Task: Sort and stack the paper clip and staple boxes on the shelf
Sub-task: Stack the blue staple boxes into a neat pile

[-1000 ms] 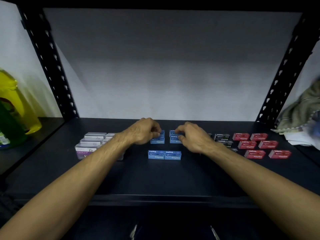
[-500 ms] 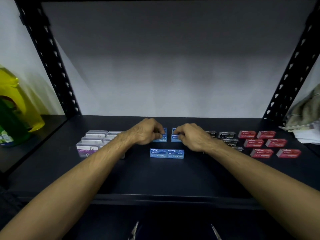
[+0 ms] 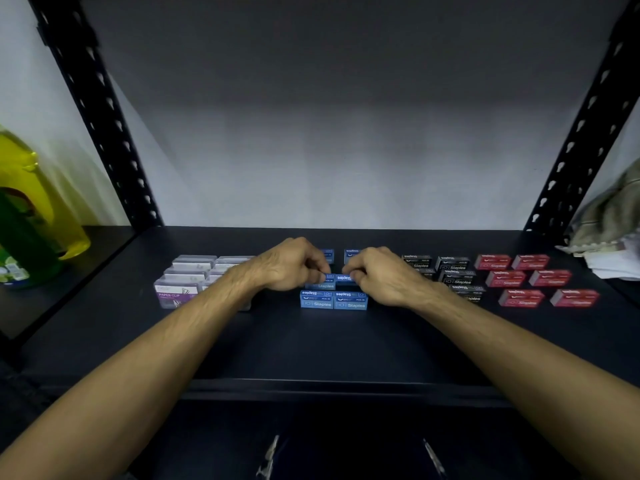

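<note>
Blue staple boxes: middle row being set down

The left hand [image 3: 294,265] and right hand [image 3: 381,275] each pinch 1 blue box [image 3: 341,278], just behind the front pair [image 3: 333,300] on the shelf [image 3: 311,348]. Keep both boxes level, butt their ends together, align them with the front pair, then let go. 2 more blue boxes [image 3: 349,253] stand behind the hands. Clip boxes [image 3: 180,289] lie left; black boxes [image 3: 453,271] sit close to the right wrist, red boxes [image 3: 519,278] beyond.
</note>
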Demonstrator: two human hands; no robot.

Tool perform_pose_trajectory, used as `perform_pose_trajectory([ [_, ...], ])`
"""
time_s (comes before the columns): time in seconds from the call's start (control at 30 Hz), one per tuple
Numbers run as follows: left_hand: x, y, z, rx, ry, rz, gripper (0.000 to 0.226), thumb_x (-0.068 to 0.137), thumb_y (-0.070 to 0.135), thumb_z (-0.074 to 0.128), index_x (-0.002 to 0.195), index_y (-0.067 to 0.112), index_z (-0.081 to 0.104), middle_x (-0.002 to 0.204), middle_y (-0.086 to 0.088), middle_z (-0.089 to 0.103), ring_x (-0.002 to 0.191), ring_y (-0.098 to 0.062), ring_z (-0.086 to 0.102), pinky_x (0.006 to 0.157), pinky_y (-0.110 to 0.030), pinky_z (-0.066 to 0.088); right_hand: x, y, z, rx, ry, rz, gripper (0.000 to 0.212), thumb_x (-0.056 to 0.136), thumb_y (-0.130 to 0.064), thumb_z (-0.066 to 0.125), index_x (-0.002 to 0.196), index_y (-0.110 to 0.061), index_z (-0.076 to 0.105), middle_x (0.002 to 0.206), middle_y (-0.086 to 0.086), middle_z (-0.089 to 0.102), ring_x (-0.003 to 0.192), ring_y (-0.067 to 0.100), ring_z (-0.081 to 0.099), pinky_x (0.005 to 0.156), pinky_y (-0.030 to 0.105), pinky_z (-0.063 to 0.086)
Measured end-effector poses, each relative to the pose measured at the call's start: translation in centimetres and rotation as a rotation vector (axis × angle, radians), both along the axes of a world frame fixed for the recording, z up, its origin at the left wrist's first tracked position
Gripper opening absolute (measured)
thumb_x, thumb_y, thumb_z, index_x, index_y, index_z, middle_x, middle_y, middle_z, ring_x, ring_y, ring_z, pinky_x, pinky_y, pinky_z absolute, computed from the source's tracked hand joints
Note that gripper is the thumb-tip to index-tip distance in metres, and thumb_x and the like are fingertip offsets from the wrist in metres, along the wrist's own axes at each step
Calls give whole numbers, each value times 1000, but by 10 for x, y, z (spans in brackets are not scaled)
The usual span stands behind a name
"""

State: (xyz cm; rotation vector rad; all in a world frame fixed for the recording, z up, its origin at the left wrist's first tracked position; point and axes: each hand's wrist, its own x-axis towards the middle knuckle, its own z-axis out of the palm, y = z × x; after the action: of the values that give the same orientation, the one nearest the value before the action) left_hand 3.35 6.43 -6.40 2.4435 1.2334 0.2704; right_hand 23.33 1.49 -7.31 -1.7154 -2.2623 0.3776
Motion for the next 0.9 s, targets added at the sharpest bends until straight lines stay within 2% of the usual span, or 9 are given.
perform_pose_trajectory([
  [0.1,-1,-3,0,-24,-9,1,16,90,24,69,105,21,74,76,16,67,60,9,59,66,-11,45,-1,-1,0,-23,-6,0,29,102,-14,49,124,-15,68,134,2,63,124,20,57,106,33,44],
  [0.2,-1,-3,0,-33,-12,6,16,90,24,69,105,21,74,76,17,66,59,12,58,64,-10,42,-1,1,3,-75,-2,0,32,103,-14,45,127,-14,65,136,3,61,125,20,56,104,28,42],
  [0.4,1,-2,1,-4,-19,35,16,91,23,69,106,20,75,80,14,67,64,6,59,64,-9,42,-1,5,5,-160,-9,7,35,105,-16,38,133,-14,59,140,5,56,127,20,53,100,25,40],
  [0.5,0,-2,1,-4,-16,35,16,90,23,69,105,20,75,78,17,66,65,5,59,64,-9,41,-2,6,6,-179,-10,16,35,105,-15,37,131,-15,60,136,3,58,121,17,55,91,22,38],
  [0.6,-1,-3,2,-40,-16,34,14,88,22,71,102,22,75,70,14,67,62,0,62,63,-11,43,-2,6,6,-185,-18,33,34,104,-14,37,125,-15,64,125,0,62,105,12,55,85,22,37],
  [0.7,-1,-4,2,-88,-22,18,12,88,20,71,99,22,75,70,12,68,62,-7,62,54,-9,42,-1,3,8,-199,-26,36,33,104,-13,38,123,-15,64,110,-4,59,103,10,54,82,22,36],
  [0.8,-1,-6,2,-115,-34,13,13,89,20,70,100,20,76,80,3,73,62,-10,61,50,-13,45,-1,-1,11,-226,-24,33,33,105,-15,38,127,-15,62,118,-2,59,107,10,52,84,23,36],
  [0.9,0,-8,3,-126,-33,4,14,90,19,68,100,21,77,78,8,71,62,-9,62,52,-17,48,-2,-5,13,-246,-28,40,33,105,-14,37,128,-13,61,128,2,60,105,9,50,84,24,36],
])
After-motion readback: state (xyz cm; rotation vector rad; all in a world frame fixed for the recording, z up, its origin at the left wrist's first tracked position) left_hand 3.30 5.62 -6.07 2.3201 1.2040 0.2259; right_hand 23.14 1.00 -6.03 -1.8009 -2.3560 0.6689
